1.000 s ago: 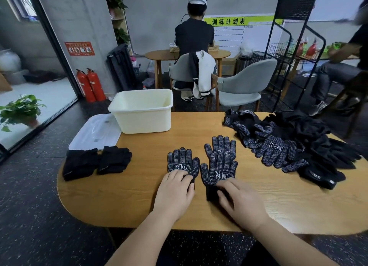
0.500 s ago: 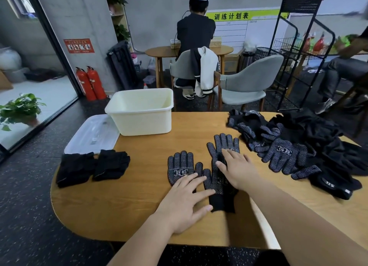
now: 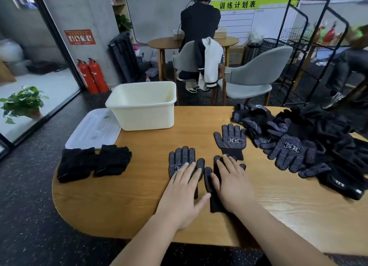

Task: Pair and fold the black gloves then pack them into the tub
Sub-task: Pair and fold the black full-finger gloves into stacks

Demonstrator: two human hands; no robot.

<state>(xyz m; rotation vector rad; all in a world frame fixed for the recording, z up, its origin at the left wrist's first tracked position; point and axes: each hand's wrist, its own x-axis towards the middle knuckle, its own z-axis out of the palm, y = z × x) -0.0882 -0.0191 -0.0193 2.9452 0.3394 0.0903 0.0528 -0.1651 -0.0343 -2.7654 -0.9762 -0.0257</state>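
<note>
Two black dotted gloves lie flat side by side near the table's front. My left hand (image 3: 184, 194) presses flat on the left glove (image 3: 180, 160). My right hand (image 3: 232, 183) lies flat on the right glove (image 3: 208, 178), covering most of it. A third dotted glove (image 3: 231, 141) lies just beyond my right hand. A heap of black gloves (image 3: 302, 142) fills the table's right side. Two folded black pairs (image 3: 93, 163) sit at the left edge. The cream tub (image 3: 143, 106) stands at the back left, and nothing shows inside it.
The tub's clear lid (image 3: 93, 129) lies left of the tub, overhanging the wooden table (image 3: 127, 202). Beyond the table are grey chairs (image 3: 253, 76), a seated person (image 3: 200, 25) and a black wire rack (image 3: 310, 46).
My right hand pulled back from the far glove onto the near right glove. The left hand slid forward onto the left glove. The far glove now lies uncovered.
</note>
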